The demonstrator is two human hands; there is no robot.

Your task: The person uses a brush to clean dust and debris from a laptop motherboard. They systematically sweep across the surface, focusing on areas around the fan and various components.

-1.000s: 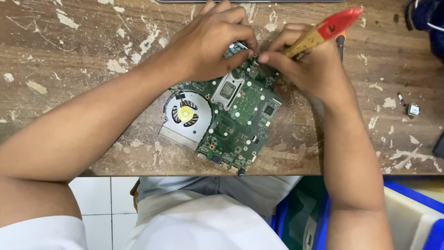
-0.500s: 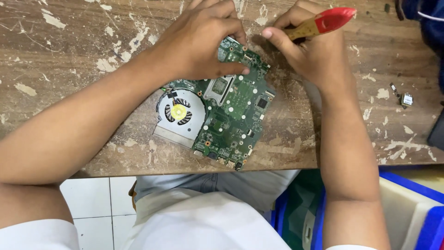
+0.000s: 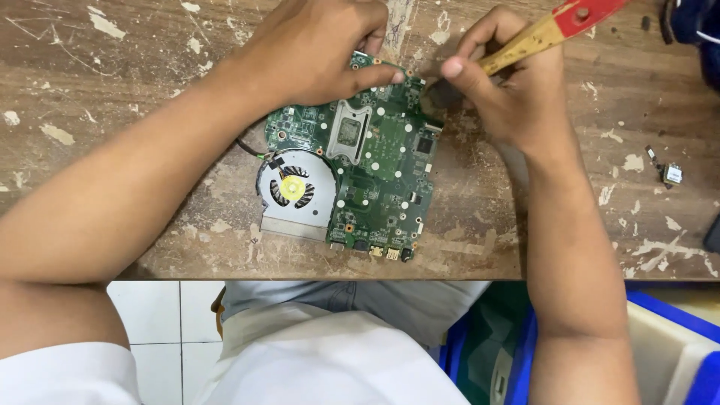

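1. Pressing my left hand (image 3: pixel 315 52) down over the far-left part of the green circuit board (image 3: pixel 375 157), I keep it flat on the counter (image 3: pixel 112 112); my fingers curl over its far edge, and one fingertip lies along that edge toward my other hand; the grip is a spread hold on the board, not a pinch, I judge so that it cannot slide or turn.

2. My right hand (image 3: pixel 517 90) is closed around a brush with a yellow shaft and red handle end (image 3: pixel 555 26); thumb and forefinger pinch it low, near the working end, which I take to give finer control; the handle slants away toward the far right corner of the counter.

3. The dark tip (image 3: pixel 442 94) meets the far right corner of the board, just beside my left fingertip; whether it touches the board itself I cannot tell.

4. The board lies about midway along the counter, its port edge close to the near edge; a round cooling fan with a yellow hub (image 3: pixel 294 191) sits in its metal housing at the board's left side, a dark cable running from it under my left wrist.

5. Well apart, toward the right edge of the counter, lies a small loose metal part (image 3: pixel 671 174); the wood is scratched and flecked with pale paint.

6. Below the near edge, a blue bin (image 3: pixel 675 322) stands to my right.
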